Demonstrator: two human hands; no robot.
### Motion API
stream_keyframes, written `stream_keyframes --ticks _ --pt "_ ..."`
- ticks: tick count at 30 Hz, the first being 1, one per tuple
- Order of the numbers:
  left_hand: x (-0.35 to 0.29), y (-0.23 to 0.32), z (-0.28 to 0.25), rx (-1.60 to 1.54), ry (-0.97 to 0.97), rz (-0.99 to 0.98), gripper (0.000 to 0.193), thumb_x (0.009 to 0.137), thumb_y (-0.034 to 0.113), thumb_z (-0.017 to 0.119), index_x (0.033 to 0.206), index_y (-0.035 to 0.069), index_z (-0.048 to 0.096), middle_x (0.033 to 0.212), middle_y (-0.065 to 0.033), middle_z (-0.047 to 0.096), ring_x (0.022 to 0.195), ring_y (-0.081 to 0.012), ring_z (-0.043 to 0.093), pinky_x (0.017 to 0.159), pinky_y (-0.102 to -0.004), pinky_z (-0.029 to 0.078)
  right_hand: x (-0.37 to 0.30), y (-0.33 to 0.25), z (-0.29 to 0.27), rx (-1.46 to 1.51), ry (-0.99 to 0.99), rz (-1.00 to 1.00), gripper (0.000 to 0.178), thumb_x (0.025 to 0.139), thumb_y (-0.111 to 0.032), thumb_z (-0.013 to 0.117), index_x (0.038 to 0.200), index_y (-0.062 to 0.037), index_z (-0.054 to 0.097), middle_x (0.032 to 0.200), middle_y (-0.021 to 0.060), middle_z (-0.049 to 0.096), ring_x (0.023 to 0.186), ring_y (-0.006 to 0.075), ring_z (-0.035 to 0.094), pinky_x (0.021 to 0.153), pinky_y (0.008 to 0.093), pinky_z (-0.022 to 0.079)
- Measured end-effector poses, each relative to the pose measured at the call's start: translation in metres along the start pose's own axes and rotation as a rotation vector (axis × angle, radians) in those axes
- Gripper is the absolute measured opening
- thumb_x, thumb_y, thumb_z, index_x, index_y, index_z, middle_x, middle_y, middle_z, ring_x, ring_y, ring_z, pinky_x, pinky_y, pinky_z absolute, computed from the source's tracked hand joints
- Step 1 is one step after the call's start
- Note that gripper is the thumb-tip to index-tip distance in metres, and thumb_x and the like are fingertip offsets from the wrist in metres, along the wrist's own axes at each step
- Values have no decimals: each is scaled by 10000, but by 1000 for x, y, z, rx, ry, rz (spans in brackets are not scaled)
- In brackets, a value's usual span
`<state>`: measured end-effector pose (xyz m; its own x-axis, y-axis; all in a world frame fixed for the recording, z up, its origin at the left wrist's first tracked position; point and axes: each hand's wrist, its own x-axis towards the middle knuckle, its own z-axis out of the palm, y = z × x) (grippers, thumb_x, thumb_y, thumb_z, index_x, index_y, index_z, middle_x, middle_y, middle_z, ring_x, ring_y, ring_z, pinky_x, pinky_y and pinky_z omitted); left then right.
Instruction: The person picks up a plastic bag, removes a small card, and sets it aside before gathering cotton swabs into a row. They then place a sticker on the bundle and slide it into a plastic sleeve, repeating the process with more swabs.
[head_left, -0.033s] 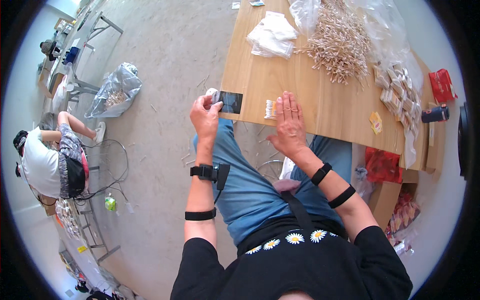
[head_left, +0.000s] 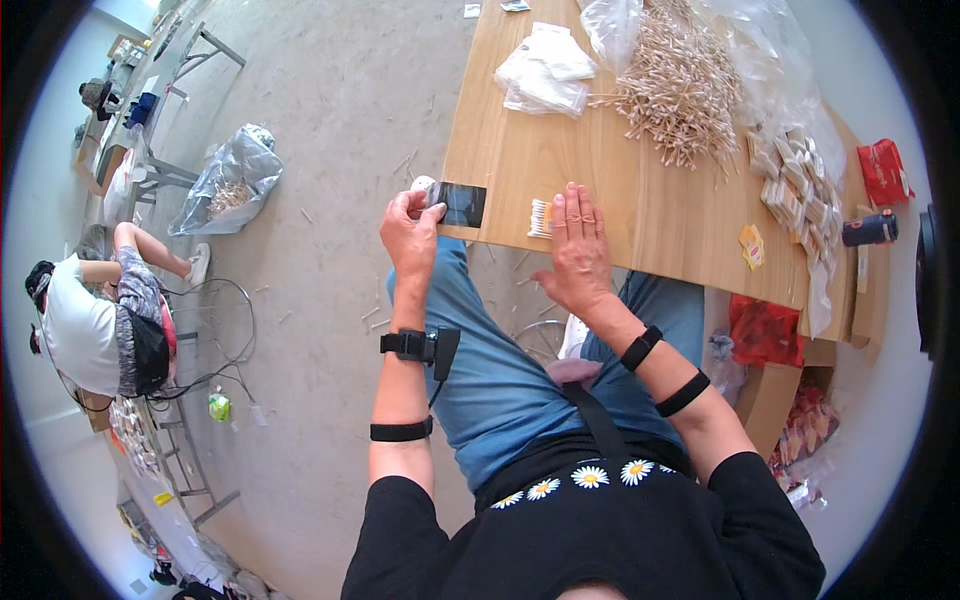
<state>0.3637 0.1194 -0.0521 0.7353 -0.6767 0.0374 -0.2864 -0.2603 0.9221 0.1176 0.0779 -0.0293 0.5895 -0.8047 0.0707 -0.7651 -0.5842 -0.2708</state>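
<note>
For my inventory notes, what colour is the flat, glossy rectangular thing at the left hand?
The flat rectangular thing is black; the head view shows it best.

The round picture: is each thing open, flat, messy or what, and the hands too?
Left hand: fingers bent, thumb at the dark rectangle
Dark rectangle: flat on the table
Right hand: flat, palm down, fingers stretched out
Small swab bundle: lying, partly covered by the right hand
Loose swabs: heaped, jumbled
Thin bags: loosely piled
White packets: piled untidily
Floor bag: open, swabs showing inside
</note>
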Motion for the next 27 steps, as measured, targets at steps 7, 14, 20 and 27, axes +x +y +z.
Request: stream_keyframes --ticks 7,14,20,27 --pt "8 -1 -5 -94 -55 -70 137 839 -9 711 975 -17 695 844 -48 705 767 -103 643 706 -257 543 20 -28 9 18 -10 -27 1219 591 -344 918 1525 68 251 1619 272 193 1537 396 141 1248 482 142" --pt "13 -2 -1 85 -9 55 122 831 -41 647 938 8 676 811 -58 702 735 -126 653 684 -288 541 48 -56 23 26 -36 -124 1193 609 -328 907 1526 67 254 1618 275 193 1536 402 138 1252 469 146" --pt "16 14 -4 339 16 307 125 853 -27 597 959 32 624 807 -138 676 751 -297 674 695 -403 533 65 -73 27 4 -64 -187 1163 627 -320 895 1522 67 261 1619 274 192 1537 398 140 1255 463 149" --pt "14 23 -5 477 -7 458 126 846 3 617 958 55 596 897 -121 679 882 -342 653 782 -458 501 80 -89 36 -1 -64 -210 1092 666 -296 852 1520 61 273 1622 257 203 1535 386 162 1261 453 139"
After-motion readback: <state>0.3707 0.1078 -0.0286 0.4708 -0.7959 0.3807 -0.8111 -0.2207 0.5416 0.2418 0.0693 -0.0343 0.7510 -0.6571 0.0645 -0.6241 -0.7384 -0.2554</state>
